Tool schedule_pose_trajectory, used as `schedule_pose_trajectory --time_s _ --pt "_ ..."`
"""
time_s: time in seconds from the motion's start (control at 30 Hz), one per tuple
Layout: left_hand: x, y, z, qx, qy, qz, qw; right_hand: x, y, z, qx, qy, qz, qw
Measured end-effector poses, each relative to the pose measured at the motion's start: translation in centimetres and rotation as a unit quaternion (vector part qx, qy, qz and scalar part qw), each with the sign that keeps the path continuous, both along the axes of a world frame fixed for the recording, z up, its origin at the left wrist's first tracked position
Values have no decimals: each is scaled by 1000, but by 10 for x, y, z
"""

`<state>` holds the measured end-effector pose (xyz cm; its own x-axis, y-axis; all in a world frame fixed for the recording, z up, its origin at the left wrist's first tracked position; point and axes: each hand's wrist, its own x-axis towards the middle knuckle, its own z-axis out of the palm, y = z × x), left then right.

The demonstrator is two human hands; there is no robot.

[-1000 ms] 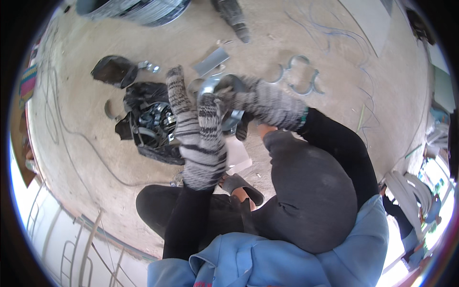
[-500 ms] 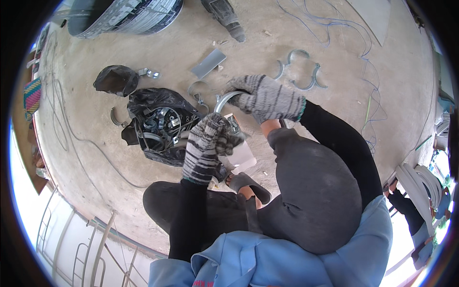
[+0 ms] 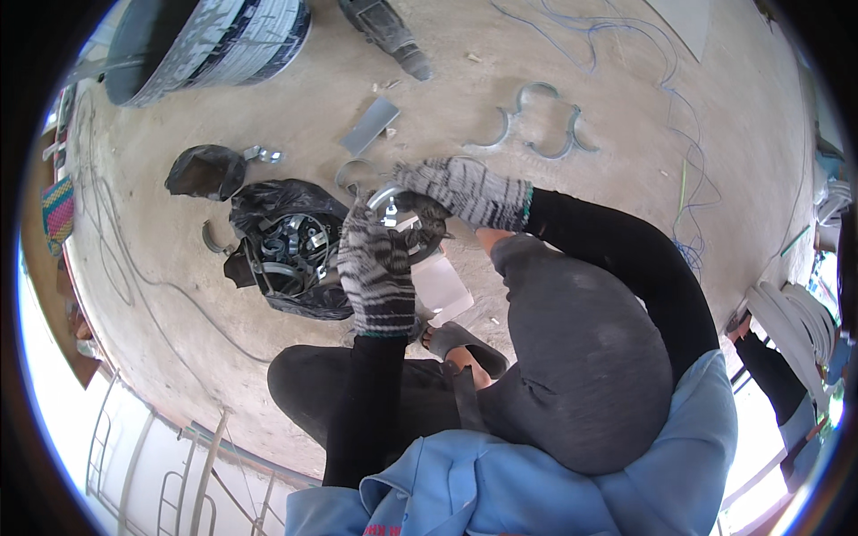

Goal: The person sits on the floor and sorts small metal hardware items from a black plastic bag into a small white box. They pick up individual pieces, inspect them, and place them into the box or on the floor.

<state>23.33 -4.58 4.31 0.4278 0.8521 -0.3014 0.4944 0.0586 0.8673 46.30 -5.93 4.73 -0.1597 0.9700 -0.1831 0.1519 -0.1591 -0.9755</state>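
beside the black bag [image 3: 284, 198], my left hand [image 3: 377, 272] and right hand [image 3: 469, 190] have drawn closer, both curled tightly on the metal clamp [image 3: 382, 195] between them, so it seems steadied from both sides.

Your left hand [image 3: 377, 268] and right hand [image 3: 466, 190] partly hide the metal ring [image 3: 384, 193]; your left grip is indistinct. The far edge of view cuts off the bucket [image 3: 207, 49] and, right of it, the dark tool [image 3: 382, 31]. Small parts [image 3: 299, 235] in the black bag [image 3: 281, 196] are too jumbled to identify.
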Motion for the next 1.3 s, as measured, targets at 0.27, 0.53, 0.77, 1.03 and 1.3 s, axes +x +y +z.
schedule_pose_trajectory --time_s 0.27,0.53,0.77,1.03,1.3 --pt "29 11 28 -339 -265 302 851 16 -11 -9 41 7 8 999" --pt "45 12 34 -434 -465 295 713 -4 0 -27 99 -67 -13 993" --pt "60 23 49 -456 -355 414 703 -11 -26 -56 188 -155 0 970" --pt "41 11 13 -474 -290 333 762 -22 -17 -34 167 -229 149 947" --pt "9 18 -17 -508 -238 320 763 77 -42 -97 3 -486 -19 873"
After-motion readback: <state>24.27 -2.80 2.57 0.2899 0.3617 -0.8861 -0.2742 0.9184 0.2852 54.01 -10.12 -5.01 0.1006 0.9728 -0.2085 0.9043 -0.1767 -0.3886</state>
